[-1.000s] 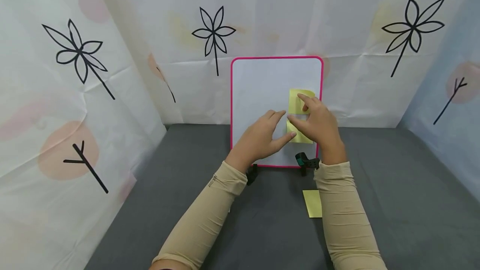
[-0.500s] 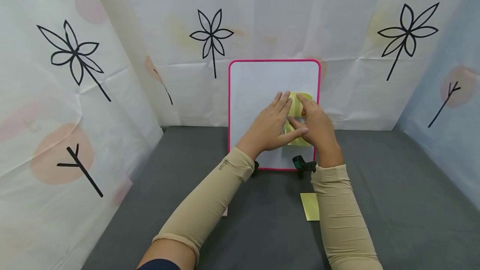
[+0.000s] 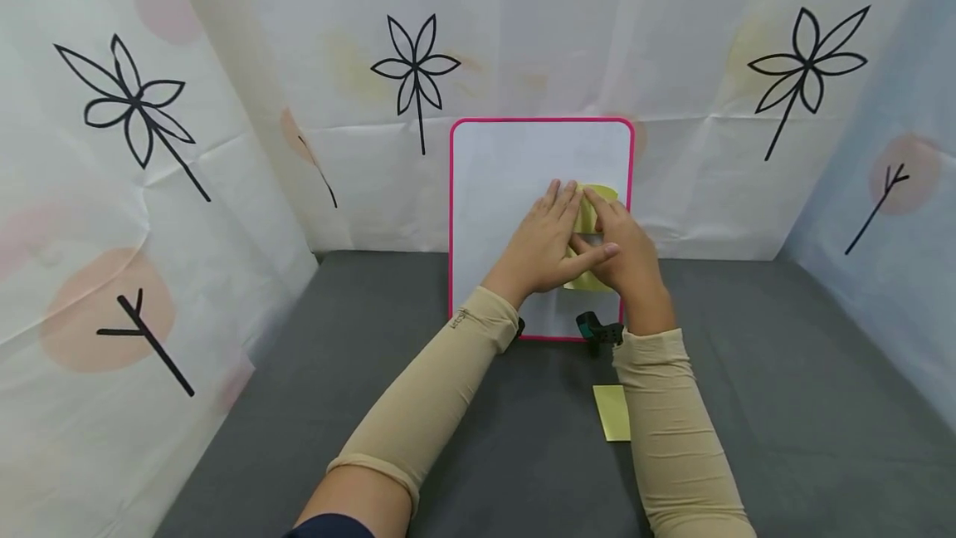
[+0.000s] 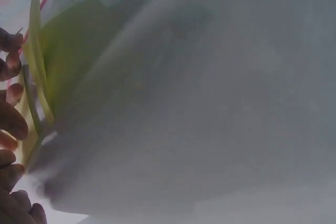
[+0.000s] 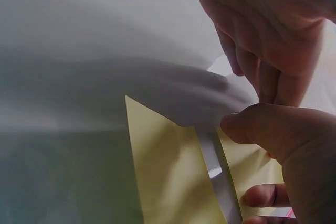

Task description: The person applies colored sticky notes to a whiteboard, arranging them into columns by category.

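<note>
Dragging fingers could crease the upper yellow note (image 3: 587,220) near the whiteboard (image 3: 508,164) right edge; left hand (image 3: 541,243) lies straight-fingered, right hand (image 3: 631,256) spread.

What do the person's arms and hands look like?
The left hand and right hand are bare. The beige sleeves fit closely; the left one bears a small dark marking near the wrist. Navy cloth shows beyond that sleeve. A black device with a teal part sits at the right wrist.
</note>
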`<action>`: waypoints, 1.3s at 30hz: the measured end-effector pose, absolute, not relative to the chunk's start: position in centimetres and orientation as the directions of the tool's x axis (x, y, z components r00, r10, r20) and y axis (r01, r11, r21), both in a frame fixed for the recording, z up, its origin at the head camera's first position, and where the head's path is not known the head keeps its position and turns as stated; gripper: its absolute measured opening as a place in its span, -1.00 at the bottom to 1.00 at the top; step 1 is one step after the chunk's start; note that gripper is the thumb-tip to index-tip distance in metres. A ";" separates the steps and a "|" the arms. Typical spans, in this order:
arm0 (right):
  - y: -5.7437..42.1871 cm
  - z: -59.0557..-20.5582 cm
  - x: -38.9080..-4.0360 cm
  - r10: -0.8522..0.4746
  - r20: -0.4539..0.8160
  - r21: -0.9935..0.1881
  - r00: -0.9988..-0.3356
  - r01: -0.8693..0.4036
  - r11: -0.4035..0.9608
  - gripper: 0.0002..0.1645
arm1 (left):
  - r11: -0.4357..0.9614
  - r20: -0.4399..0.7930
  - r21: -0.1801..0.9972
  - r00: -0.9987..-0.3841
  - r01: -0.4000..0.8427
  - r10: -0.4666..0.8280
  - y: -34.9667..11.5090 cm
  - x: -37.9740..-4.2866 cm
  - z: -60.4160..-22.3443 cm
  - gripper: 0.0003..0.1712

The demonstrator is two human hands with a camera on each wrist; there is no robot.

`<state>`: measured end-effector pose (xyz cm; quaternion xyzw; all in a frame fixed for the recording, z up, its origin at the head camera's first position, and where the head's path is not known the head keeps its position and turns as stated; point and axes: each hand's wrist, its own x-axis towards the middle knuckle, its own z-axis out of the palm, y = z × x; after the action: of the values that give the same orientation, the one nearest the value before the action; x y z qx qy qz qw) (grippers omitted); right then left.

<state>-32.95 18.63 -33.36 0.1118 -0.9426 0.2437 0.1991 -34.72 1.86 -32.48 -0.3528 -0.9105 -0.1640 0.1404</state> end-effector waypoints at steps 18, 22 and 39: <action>18.1 -34.0 -33.2 -0.081 0.423 -0.383 -0.902 -0.260 0.887 0.03 | 0.706 0.349 0.224 -0.731 0.672 0.586 1.2 -34.7 -32.6 0.13; 17.9 -34.1 -33.2 -0.077 0.423 -0.354 -0.903 -0.243 0.903 0.01 | 0.706 0.346 0.218 -0.730 0.674 0.589 1.2 -34.7 -32.6 0.15; 18.3 -33.7 -33.6 -0.035 0.388 -0.397 -0.921 -0.201 0.895 -0.04 | 0.722 0.345 0.202 -0.738 0.662 0.580 1.1 -35.1 -32.6 0.16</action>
<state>-33.62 18.34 -33.71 0.0618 -0.9549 0.2204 0.1891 -35.12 1.05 -32.61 -0.3380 -0.9187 -0.1577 0.1299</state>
